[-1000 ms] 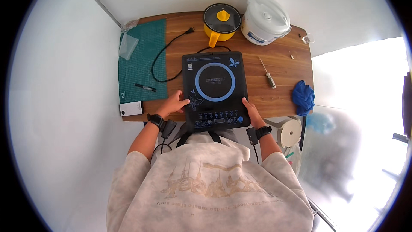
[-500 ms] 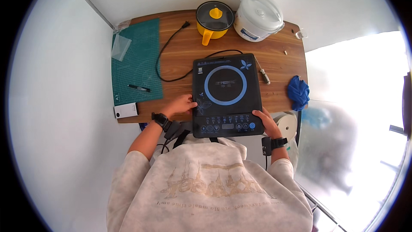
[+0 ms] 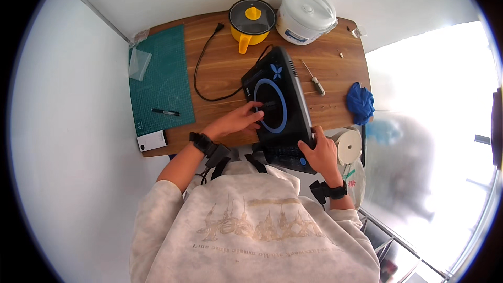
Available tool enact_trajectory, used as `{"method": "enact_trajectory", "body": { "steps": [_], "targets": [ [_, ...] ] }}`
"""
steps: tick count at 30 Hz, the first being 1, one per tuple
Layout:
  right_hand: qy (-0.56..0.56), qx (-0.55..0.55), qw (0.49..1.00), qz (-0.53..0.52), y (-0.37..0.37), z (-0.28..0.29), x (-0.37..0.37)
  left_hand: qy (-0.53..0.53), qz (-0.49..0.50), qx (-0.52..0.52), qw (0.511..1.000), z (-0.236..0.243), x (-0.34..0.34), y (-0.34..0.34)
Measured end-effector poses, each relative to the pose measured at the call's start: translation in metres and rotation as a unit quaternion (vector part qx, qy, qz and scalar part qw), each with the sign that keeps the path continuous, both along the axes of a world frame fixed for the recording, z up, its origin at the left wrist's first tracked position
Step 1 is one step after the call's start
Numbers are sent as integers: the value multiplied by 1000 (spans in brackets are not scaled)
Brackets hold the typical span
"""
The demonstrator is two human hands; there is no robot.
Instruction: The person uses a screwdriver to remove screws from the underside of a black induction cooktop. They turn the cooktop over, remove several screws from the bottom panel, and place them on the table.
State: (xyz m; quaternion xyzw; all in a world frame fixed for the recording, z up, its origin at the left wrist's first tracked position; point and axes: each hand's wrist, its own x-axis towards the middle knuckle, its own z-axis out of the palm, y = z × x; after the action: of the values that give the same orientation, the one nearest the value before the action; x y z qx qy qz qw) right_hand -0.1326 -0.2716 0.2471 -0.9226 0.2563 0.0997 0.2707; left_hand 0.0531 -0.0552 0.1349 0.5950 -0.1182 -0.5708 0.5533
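The black induction cooker (image 3: 272,118), with a blue ring and flower print, is tilted up on its side at the table's front edge, its vented right side raised. My right hand (image 3: 322,154) grips that raised side near the controls, thumb on the top face. My left hand (image 3: 243,118) has its fingers apart and loosely curved, touching or just over the top face by the ring. A black power cord (image 3: 198,73) loops from behind the cooker across the wooden table (image 3: 209,126) to a plug.
A yellow pot (image 3: 251,23) and white lidded container (image 3: 305,18) stand at the back. Left are a green mat (image 3: 162,84), pen (image 3: 163,111) and white box (image 3: 151,141). Right are a screwdriver (image 3: 317,84) and blue cloth (image 3: 360,104). A white spool (image 3: 347,152) sits below the edge.
The cooker, level earlier, has been tipped with its right side up. My left hand has moved from its left edge onto the face; my right hand stays on the right side.
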Motion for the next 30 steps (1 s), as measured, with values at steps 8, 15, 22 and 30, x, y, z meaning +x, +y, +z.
{"method": "enact_trajectory", "body": {
  "steps": [8, 15, 22, 30],
  "targets": [
    [-62, -113, 967, 221, 44, 16, 14, 145, 94, -15, 985, 69, 3, 14],
    [-110, -102, 938, 313, 60, -4, 20, 130, 182, -34, 974, 58, -5, 35],
    [-75, -38, 946, 315, 75, -14, 25, 184, 172, -77, 965, 45, 1, 63],
    [-83, -83, 948, 297, 58, -41, 12, 202, 165, -91, 961, 16, -6, 53]
  ]
}}
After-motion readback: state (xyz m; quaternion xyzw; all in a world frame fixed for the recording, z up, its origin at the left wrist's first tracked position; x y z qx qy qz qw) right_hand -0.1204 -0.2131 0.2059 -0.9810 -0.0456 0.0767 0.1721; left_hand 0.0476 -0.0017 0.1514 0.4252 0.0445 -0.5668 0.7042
